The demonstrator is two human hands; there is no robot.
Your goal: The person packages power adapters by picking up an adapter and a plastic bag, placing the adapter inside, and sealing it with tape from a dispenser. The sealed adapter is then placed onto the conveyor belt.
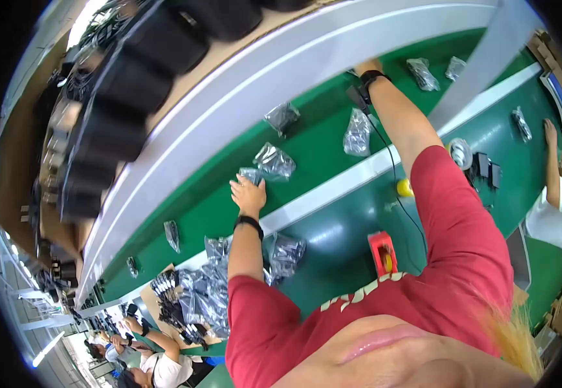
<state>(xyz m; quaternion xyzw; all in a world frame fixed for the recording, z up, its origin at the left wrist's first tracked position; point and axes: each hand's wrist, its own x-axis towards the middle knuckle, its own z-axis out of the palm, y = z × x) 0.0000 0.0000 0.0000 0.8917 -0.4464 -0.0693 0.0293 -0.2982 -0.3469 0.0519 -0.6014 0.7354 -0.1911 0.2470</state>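
Note:
My left hand (249,196) is over the green belt (209,207), its fingers spread apart. The fingertips are at a small clear plastic bag (250,173) with something dark inside, and seem to touch it. Just beyond lies a larger silvery clear bag (275,161). My right hand (367,67) reaches to the far side of the belt, under the grey shelf edge. Its fingers are largely hidden there. On that wrist is a black band with a dark box (357,97) and a thin black cable hanging from it. Another clear bag (358,132) lies nearest that forearm.
More bagged items (423,74) lie along the belt. A heap of bags and black cables (203,294) is at lower left. A red tape dispenser (382,253) stands on the green worktable. Black bins (145,64) fill the upper shelf. Other people (552,216) work at both sides.

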